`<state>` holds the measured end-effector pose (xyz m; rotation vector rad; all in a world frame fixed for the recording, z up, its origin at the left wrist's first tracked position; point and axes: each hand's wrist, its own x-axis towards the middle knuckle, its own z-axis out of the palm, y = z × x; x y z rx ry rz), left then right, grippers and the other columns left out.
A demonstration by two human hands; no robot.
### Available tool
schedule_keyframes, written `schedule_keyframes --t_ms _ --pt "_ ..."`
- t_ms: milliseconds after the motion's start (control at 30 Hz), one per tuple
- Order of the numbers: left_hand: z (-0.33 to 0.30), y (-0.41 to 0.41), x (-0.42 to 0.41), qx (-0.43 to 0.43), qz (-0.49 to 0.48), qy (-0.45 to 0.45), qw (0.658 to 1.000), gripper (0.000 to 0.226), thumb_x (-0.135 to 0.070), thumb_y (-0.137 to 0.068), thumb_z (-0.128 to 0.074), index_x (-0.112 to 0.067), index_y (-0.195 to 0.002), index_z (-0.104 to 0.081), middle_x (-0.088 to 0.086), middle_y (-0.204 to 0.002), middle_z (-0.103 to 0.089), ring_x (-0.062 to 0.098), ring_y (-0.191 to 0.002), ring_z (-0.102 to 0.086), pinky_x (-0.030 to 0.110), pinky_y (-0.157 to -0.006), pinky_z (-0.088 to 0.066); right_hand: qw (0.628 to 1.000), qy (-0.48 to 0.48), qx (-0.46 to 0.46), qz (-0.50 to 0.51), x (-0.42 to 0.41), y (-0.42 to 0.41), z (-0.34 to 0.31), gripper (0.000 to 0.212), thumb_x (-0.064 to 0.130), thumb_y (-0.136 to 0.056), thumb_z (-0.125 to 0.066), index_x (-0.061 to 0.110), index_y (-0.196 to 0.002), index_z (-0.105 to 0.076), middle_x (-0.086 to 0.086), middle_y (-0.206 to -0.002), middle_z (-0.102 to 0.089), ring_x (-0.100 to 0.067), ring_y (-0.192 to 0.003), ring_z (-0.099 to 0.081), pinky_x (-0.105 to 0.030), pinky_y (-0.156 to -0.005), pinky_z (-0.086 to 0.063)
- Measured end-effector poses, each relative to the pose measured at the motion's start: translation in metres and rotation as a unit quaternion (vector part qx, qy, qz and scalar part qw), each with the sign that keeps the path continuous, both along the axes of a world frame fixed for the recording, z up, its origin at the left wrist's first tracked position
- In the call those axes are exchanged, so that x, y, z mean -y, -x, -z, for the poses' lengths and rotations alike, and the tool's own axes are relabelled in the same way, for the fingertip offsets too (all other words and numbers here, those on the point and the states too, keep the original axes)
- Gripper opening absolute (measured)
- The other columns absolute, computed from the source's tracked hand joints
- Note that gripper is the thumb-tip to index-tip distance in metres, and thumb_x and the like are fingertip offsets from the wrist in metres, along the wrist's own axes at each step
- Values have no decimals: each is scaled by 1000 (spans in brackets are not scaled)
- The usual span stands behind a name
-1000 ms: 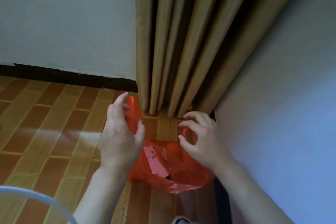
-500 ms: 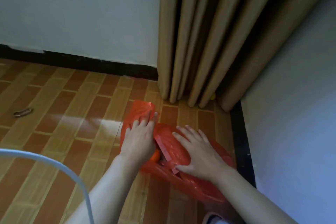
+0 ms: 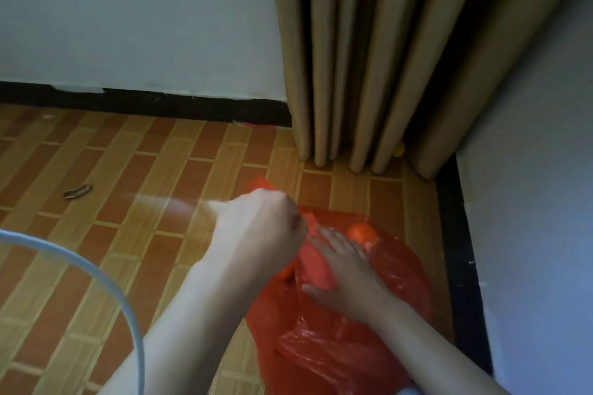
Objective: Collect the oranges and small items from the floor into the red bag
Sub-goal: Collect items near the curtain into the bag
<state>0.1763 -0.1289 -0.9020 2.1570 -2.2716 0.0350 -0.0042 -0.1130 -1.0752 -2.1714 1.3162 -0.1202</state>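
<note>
Red bag (image 3: 394, 269): a thin red plastic bag, crumpled, lying on the floor close to the room's corner, near the black skirting on the right.
Left hand (image 3: 261, 229): raised over the bag's left edge, fingers curled into a fist; a bit of red plastic shows just beyond the knuckles, so it appears to be gripping the bag's edge, though the fingertips are hidden from where I stand.
Right hand (image 3: 345, 276): palm down, fingers straight and spread, pressing flat on top of the bag.
Orange (image 3: 362, 232): one round orange shape shows through the plastic just past the right fingertips, inside the bag; a sliver of orange also peeks out under the left wrist, at the bag's left side.
Pink piece (image 3: 316, 269): a lighter red-pink flat patch lies between the two hands, partly under the right hand's fingers; I cannot tell what it is.
Floor (image 3: 160, 189): brick-pattern wood-look tiles in tan and brown, with a pale glare streak running to the left hand.
Small curved object (image 3: 78, 192): a dark little thing lies on the floor well to the left of the bag, apart from everything.
Curtain (image 3: 385, 58): tan, in heavy folds, hanging down to the floor behind the bag.
Yellow thing (image 3: 399, 149): a small yellow bit shows at the curtain's foot, tucked between folds.
White tube (image 3: 106, 292): a pale curved tube arcs across the lower left foreground.
</note>
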Motion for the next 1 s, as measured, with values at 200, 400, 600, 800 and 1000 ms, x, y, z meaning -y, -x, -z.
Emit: schedule_keyframes --t_ms 200,400,600,800,1000 --pt "22 -2 15 -120 64 136 981 42 -46 -88 -69 -25 -124 -61 4 -136 -50 27 -126 -47 41 -91 -53 1000 0 11 -15 -5 0 7 107 81 -70 -56 42 -162 -15 11 -174 -5 -18 -161 -2 -46 -130 -5" --pt "113 -31 7 -45 83 -160 983 80 -69 -91 -55 -47 -158 -18 0 -172 -4 33 -159 0 64 -121 -23 997 -2 -18 -79 -33 -4 27 109 81 -69 -64 43 -160 -18 4 -173 -7 -22 -160 5 -52 -129 -1" --pt "132 -48 -2 -22 30 -238 970 49 -50 -99 -40 -35 -143 -55 5 -171 -16 31 -159 -5 62 -122 -18 982 9 -76 -172 -56 -5 55 83 66 -81 -69 41 -153 -37 -2 -174 3 -24 -159 19 -51 -125 13" --pt "129 -67 -11 2 -63 -272 960 72 -71 -99 -27 -21 -113 -76 5 -170 -21 28 -158 -8 61 -120 -20 983 22 -157 -94 -44 18 71 94 46 -87 -73 26 -163 -22 -3 -174 11 -27 -158 21 -58 -126 9" --pt "128 -63 -16 75 4 -224 972 61 -73 -87 -52 -23 -114 -74 -1 -149 -48 24 -143 -34 51 -108 -40 988 7 -151 27 -4 41 64 104 46 -94 -65 14 -166 3 -1 -174 13 -25 -158 19 -54 -128 7"
